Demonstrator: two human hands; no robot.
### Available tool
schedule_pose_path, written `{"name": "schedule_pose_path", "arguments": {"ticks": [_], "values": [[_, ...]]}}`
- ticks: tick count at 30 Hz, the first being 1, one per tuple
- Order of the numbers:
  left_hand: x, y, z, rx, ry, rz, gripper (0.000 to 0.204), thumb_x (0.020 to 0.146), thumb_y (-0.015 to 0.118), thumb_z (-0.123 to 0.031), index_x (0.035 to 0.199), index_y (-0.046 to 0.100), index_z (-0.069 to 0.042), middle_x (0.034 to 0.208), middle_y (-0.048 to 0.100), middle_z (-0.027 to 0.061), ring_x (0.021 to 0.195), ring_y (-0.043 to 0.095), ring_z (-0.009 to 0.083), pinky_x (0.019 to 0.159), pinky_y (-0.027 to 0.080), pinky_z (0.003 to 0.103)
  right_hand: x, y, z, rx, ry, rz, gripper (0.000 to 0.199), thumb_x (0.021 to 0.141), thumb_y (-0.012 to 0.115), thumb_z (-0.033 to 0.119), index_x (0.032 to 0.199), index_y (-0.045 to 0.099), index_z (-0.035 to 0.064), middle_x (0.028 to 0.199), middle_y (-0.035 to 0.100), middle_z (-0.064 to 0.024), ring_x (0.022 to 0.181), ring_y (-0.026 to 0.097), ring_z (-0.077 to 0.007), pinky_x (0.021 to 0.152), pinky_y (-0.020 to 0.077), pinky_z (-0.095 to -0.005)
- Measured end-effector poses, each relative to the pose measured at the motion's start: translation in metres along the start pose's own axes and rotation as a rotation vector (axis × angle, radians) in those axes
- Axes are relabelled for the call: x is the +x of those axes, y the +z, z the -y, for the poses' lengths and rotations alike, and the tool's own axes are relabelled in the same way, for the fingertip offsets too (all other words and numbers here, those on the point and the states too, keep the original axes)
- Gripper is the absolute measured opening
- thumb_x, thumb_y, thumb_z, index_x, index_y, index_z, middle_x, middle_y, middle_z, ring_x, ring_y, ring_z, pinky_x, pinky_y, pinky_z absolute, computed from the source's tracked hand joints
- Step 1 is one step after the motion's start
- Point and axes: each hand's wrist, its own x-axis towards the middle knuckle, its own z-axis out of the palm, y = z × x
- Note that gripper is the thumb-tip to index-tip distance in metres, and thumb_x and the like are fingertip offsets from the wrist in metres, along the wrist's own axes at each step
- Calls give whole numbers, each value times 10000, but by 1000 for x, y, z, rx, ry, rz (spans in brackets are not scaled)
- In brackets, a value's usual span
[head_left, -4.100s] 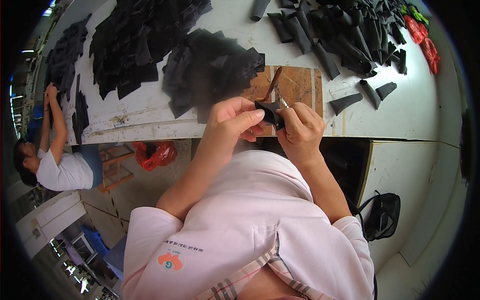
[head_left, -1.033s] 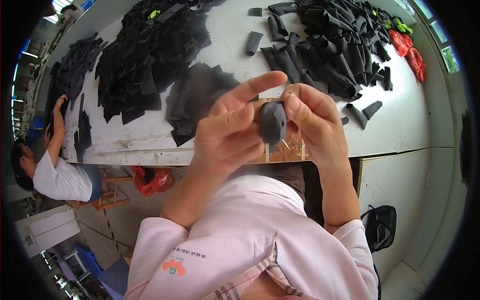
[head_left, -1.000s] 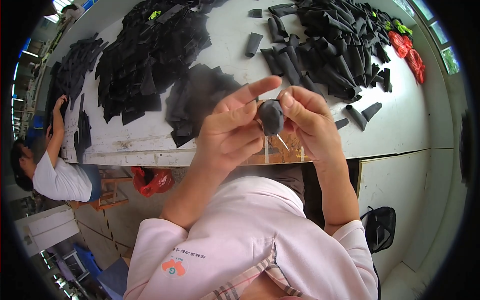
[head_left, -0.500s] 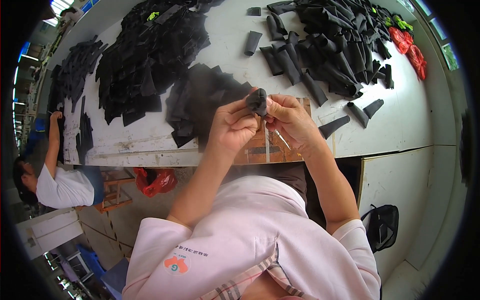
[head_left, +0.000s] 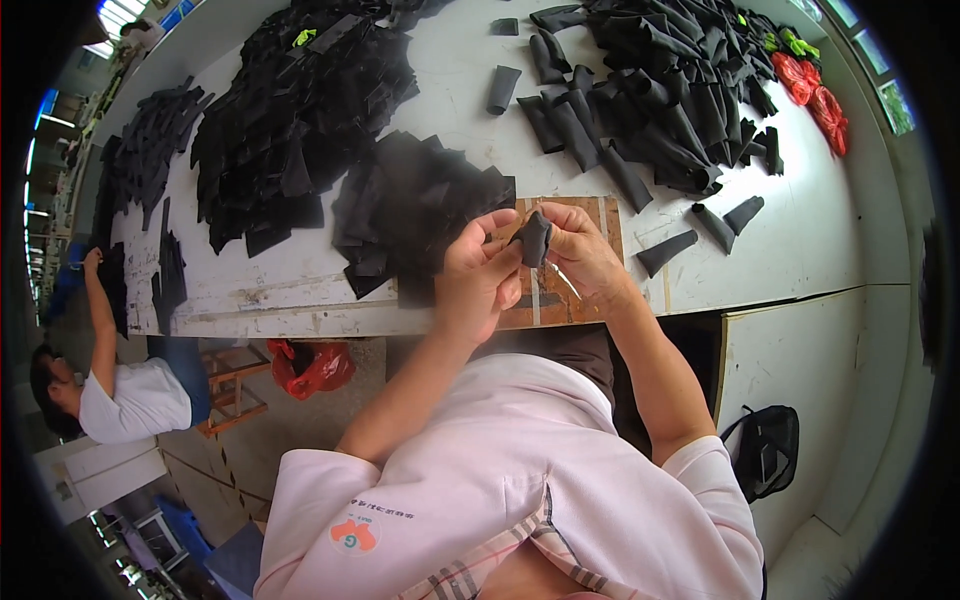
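A small black fabric piece [head_left: 537, 240], curled into a short tube, is held up between my two hands over the near edge of the table. My left hand [head_left: 474, 278] pinches its left side, with the index finger lifted. My right hand [head_left: 590, 258] grips it from the right between thumb and fingers. A thin, shiny metal tool [head_left: 565, 281] also sticks out below the right hand's fingers; its kind is not clear. Under the hands lies a brown wooden board [head_left: 603, 213], and left of it a heap of flat black fabric pieces [head_left: 415, 195].
On the white table [head_left: 760, 270], a large black fabric pile [head_left: 290, 130] lies far left and rolled black tubes [head_left: 670, 110] far right. Red plastic bags [head_left: 812, 95] lie by the right wall. At left, a co-worker [head_left: 140, 395] reaches toward the table.
My hands have come slightly nearer to me with the fabric piece, which has turned from showing its open end to showing its side. The co-worker's arm has shifted down in the picture.
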Motion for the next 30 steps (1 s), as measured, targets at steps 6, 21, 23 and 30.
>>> {"name": "schedule_pose_path", "arguments": {"ticks": [6,21,23,30], "values": [[21,-21,-2,-650,-219,143,341,842,479,-55,1162,398,33,795,568,114,358,342,39,331,252,161,4,4,-1,-100,-31,-142,290,847,546,318,708,536,63,620,464,37,552,402,-36,479,319,-177],[9,3,-8,425,441,-40,392,837,563,-203,1154,455,2,974,521,78,866,508,100,777,413,212,9,0,-2,-7,-23,-162,280,837,562,307,732,571,48,603,496,32,522,395,-47,477,337,-203],[15,-7,-16,689,557,180,243,841,550,-122,1052,543,0,981,534,69,847,515,93,813,416,235,4,1,1,-33,-34,-149,301,839,557,320,733,568,39,601,500,33,519,396,-48,476,339,-208],[2,6,-18,32,590,27,85,840,523,-51,895,585,-33,909,611,78,838,566,147,814,436,305,-14,32,62,-1265,-763,-171,301,771,588,322,739,546,26,682,513,-29,607,513,-161,497,401,-282]]}}
